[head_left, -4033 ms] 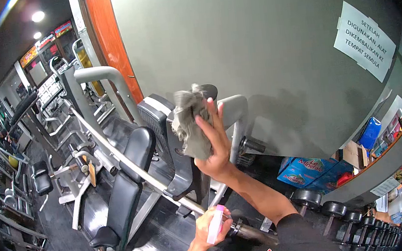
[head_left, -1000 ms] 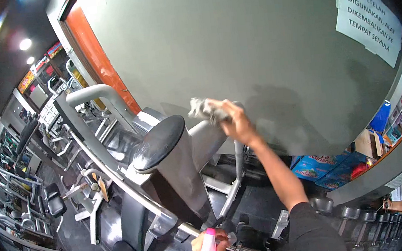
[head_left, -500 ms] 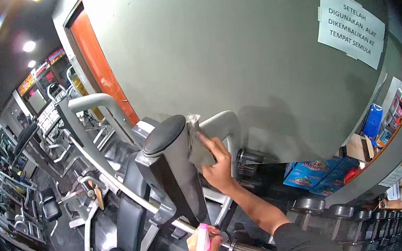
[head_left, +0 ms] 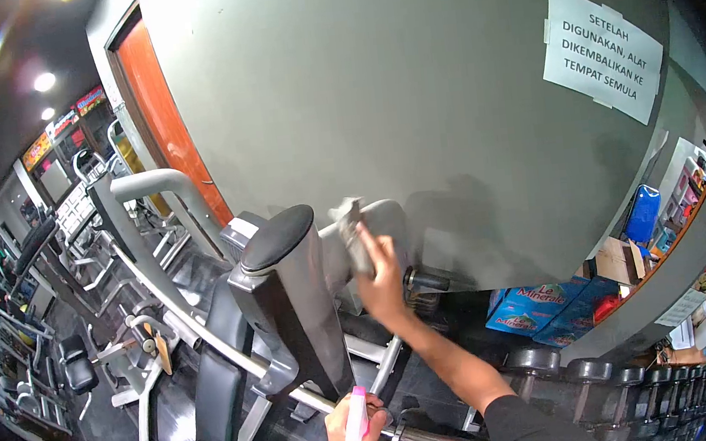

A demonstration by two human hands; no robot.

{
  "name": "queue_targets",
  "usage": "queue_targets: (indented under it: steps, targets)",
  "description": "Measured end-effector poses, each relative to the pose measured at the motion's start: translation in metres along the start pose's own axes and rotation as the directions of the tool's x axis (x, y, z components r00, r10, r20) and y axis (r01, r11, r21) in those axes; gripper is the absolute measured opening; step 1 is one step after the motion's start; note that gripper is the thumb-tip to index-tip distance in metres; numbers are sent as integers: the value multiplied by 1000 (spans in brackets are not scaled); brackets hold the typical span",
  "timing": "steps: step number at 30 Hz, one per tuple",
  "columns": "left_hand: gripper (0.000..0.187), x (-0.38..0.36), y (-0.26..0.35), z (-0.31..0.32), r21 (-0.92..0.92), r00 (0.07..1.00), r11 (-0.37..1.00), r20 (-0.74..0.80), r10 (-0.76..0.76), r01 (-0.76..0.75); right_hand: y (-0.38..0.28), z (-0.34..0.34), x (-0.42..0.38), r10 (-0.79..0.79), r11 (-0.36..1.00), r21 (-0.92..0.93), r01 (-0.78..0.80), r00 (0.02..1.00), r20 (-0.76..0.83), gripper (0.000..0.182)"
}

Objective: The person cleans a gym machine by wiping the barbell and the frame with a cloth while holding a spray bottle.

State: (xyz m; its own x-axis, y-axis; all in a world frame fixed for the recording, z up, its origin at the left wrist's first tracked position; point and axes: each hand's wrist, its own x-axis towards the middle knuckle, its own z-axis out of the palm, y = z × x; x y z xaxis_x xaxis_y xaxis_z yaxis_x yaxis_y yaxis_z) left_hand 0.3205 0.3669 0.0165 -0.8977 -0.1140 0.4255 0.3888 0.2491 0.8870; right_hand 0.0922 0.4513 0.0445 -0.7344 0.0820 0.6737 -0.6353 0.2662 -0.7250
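Note:
My right hand [head_left: 383, 284] grips a greyish cloth [head_left: 354, 229], whose top end sticks up past the fingers. It is raised just right of the gym machine's upright [head_left: 314, 301], and the cloth overlaps a thick curved grey tube [head_left: 387, 217] behind. A black rounded cap [head_left: 281, 238] tops the upright. Lower down, my left hand [head_left: 344, 438] is wrapped round a small bottle [head_left: 356, 420] with a pink top and pink contents, held upright close to my body.
Behind the machine stands a grey wall [head_left: 408, 88] with a paper sign [head_left: 602, 54]. A rack of dumbbells [head_left: 589, 372] runs along the lower right, below blue cartons [head_left: 536, 309]. On the left are a padded bench [head_left: 218, 403], other gym machines and an orange door [head_left: 164, 111].
My right hand and the cloth have moved right, off the side of the upright. The left hand still grips the bottle. The view has shifted slightly.

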Motion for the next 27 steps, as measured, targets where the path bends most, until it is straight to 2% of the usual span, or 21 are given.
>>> queue_targets:
  steps: [2,3,4,6,7,8,9,10,11,12,14,16,18,20,22,23,24,25,26,27]
  targets:
    - [20,1,-1,-3,129,998,991,55,11,-18,-14,-2,-19,-220,975,-18,221,974,63,76]
    - [20,1,-2,-4,133,998,991,58,10,-17,-7,-2,-21,-308,948,-51,313,947,93,79]
    - [20,0,-3,-3,111,998,994,55,-9,3,5,-4,-19,-305,949,-50,310,948,92,79]
    - [21,-1,-5,-2,93,998,995,48,-29,25,35,-11,-1,-399,874,-244,420,907,135,81]
    - [21,-2,-6,-1,73,999,997,33,-11,9,55,-13,8,-275,932,-197,303,948,160,77]
    - [21,-4,-6,-1,55,1000,998,16,6,-7,66,-15,22,-268,931,-233,280,960,82,70]
    - [21,-4,-6,0,60,1000,998,10,5,-6,91,-14,30,-159,955,-251,159,987,19,64]
    - [21,-5,-5,1,31,1000,999,-4,-16,16,124,-14,40,-6,966,-258,13,1000,26,58]
    - [21,-6,-5,1,1,999,999,-16,-39,39,134,-20,48,139,962,-239,-131,990,15,53]
    - [21,-7,-5,0,5,999,999,-16,-44,44,185,-18,52,127,947,-297,-120,992,4,53]
    - [22,-7,-5,-3,51,999,999,45,-19,17,246,-15,56,388,870,-339,-358,921,23,49]
    - [21,-11,-10,-5,91,998,996,56,-10,5,239,-12,53,366,900,-263,-347,930,27,49]
    - [21,-9,-13,-5,126,998,992,59,-1,-6,170,-8,42,164,973,-156,-171,985,-56,51]
    - [22,-9,-10,-6,95,996,995,87,-29,20,110,-10,28,41,997,-71,-38,998,46,56]
    - [24,-9,-12,-6,80,996,997,90,-25,18,71,-15,16,-187,980,-48,193,975,119,64]
    - [24,-10,-14,-6,69,997,998,82,2,-8,64,-20,14,-260,960,-61,275,948,185,67]
    - [26,-10,-17,-6,60,997,998,74,32,-37,74,-21,16,-256,961,-62,271,950,176,67]
    - [24,-14,-20,-7,4,995,999,87,-40,40,91,-23,19,-303,934,-134,332,932,197,71]
    - [24,-16,-23,-7,5,995,999,96,-39,38,108,-24,23,-348,897,-204,393,911,222,75]
    - [25,-18,-26,-6,2,996,998,70,-62,62,121,-24,28,-300,921,-203,333,938,174,75]
